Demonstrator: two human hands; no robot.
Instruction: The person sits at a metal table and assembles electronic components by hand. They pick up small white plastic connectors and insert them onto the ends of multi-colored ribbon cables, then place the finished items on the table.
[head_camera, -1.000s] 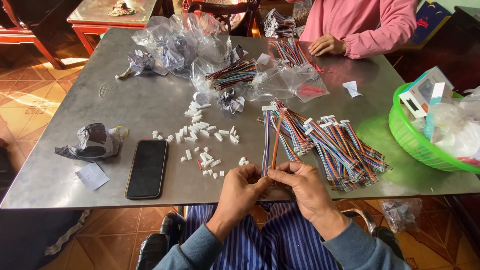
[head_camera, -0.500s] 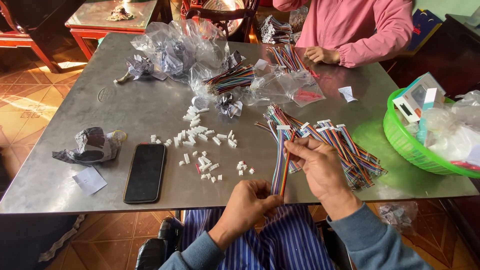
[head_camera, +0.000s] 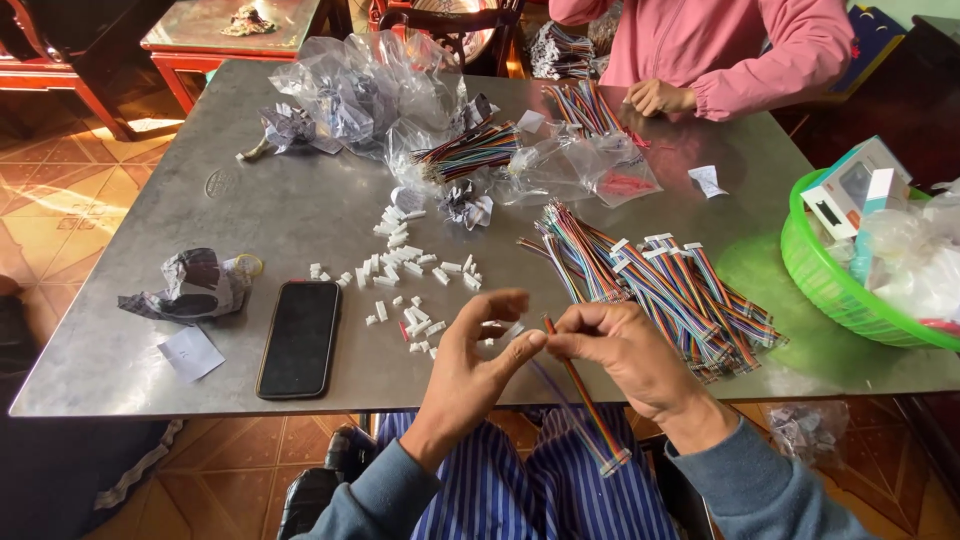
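My right hand (head_camera: 620, 350) pinches the top end of a rainbow ribbon cable (head_camera: 590, 405) that hangs down toward my lap, a white connector at its lower end. My left hand (head_camera: 478, 355) meets it at the cable's tip, thumb and forefinger closed there, the other fingers spread; whether it holds a small white piece I cannot tell. Several small white plastic connector housings (head_camera: 410, 270) lie scattered on the grey metal table (head_camera: 300, 200) just beyond my left hand. A pile of finished ribbon cables (head_camera: 660, 280) lies beyond my right hand.
A black phone (head_camera: 300, 337) and crumpled plastic bag (head_camera: 190, 285) lie at the left. Clear bags with cable bundles (head_camera: 470, 150) sit at the middle back. A green basket (head_camera: 820, 270) with boxes stands at the right. A person in pink (head_camera: 700, 60) works cables opposite.
My right hand drew one cable from the pile back to the table's near edge. My left hand rose from the edge and joined it at the cable's tip.
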